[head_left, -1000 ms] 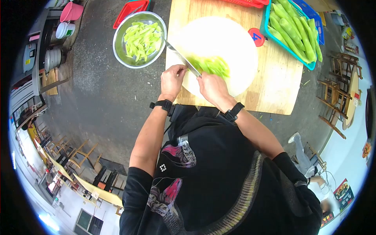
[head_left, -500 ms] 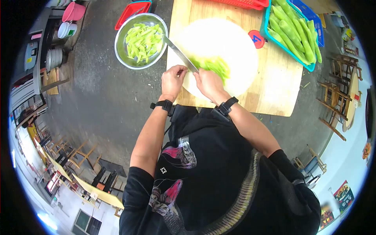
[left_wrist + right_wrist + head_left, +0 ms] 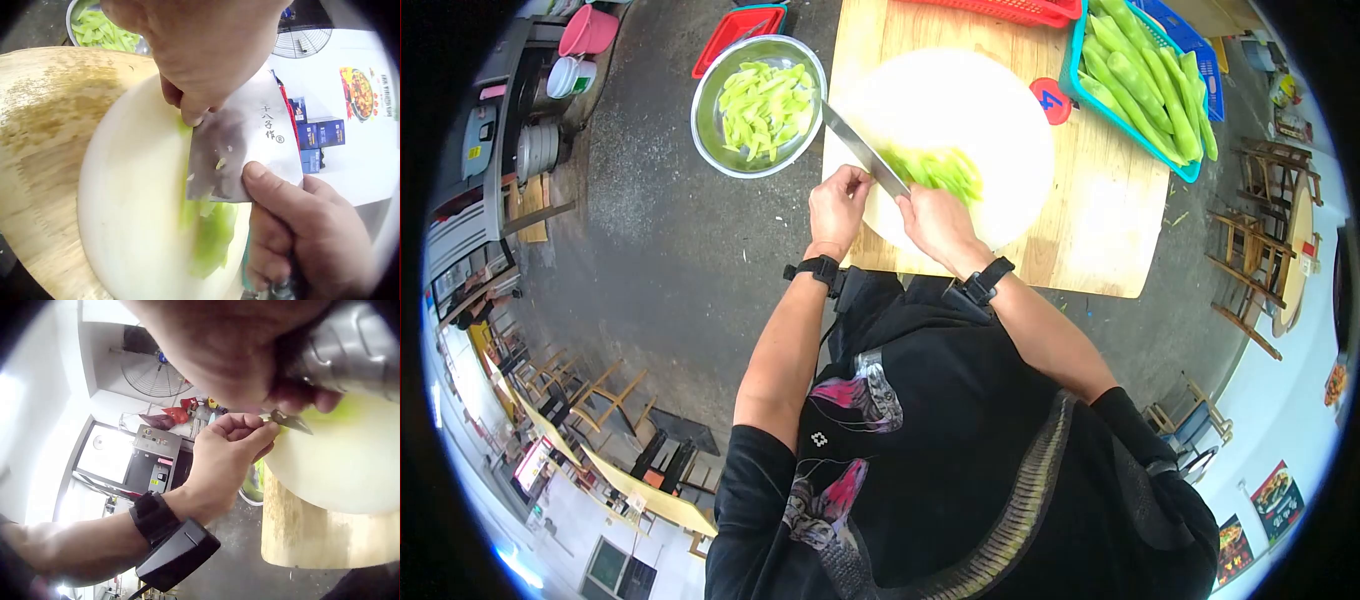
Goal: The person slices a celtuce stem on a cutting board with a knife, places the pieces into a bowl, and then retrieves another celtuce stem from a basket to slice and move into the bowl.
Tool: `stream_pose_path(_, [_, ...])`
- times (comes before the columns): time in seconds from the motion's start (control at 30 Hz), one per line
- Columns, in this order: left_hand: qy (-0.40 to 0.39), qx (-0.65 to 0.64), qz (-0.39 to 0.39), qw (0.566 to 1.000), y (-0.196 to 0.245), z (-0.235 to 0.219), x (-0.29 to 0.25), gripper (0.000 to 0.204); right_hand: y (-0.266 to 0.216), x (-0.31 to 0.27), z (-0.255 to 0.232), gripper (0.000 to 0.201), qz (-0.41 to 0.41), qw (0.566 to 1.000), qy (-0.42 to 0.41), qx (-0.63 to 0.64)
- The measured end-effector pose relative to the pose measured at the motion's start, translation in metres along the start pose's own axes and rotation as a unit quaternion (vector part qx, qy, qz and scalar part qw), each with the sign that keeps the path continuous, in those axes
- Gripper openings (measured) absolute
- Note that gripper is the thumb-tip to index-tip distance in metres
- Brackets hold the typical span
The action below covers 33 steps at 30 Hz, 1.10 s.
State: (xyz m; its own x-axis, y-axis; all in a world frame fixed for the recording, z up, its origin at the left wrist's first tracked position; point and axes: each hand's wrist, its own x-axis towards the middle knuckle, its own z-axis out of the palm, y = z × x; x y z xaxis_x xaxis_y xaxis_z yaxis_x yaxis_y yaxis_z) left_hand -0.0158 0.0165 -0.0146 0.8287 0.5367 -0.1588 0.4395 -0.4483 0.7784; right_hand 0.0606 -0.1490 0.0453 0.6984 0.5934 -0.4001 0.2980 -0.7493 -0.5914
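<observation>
In the head view my right hand grips a cleaver, its broad steel blade slanting up and left across the round white cutting board. The right wrist view shows the ridged metal handle in that hand. My left hand is at the board's left edge, fingers curled, pinching a small piece of pale green vegetable right at the blade. Beyond the blade lies a pile of sliced green vegetable. A few bits cling to the blade face; the right thumb presses its side in the left wrist view.
A steel bowl of cut green slices stands left of the wooden table. At the far right a teal basket holds several long green vegetables. A red disc marked 4 lies beside the board; a red basket sits behind.
The right hand and cleaver have shifted slightly back and forth beside the left fingertips. The left hand stays nearly in place, still pinching.
</observation>
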Motion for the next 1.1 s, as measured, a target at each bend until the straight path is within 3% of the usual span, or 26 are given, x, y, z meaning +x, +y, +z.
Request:
stream_pose_path(0.17, [0.001, -0.018, 0.01, 1.0, -0.003, 0.0, 0.0, 0.008, 0.016, -0.011, 0.018, 0.028, -0.033, 0.999, 0.022, -0.024])
stream_pose_path(0.43, [0.034, -0.052, 0.001, 0.998, -0.004, 0.008, -0.006, 0.017, 0.029, -0.041, 0.009, 0.028, 0.013, 1.0, -0.011, -0.02])
stream_pose_path(0.8, [0.097, -0.03, -0.029, 0.994, 0.016, 0.023, -0.012, 0.023, 0.095, -0.088, -0.061, 0.032, 0.019, 0.996, -0.088, -0.025])
stream_pose_path(0.9, [0.099, 0.033, -0.006, 0.995, 0.01, 0.025, -0.017, 0.02, 0.109, -0.104, -0.088, 0.033, -0.001, 0.994, -0.098, -0.043])
stream_pose_path(0.97, [0.108, 0.057, 0.001, 0.993, 0.007, 0.028, -0.023, 0.017, 0.116, -0.115, -0.102, 0.033, -0.019, 0.996, -0.072, -0.045])
stream_pose_path(1.1, [0.125, 0.062, -0.005, 0.99, 0.002, 0.036, -0.037, 0.018, 0.135, -0.129, -0.111, 0.035, 0.042, 0.998, -0.038, 0.038])
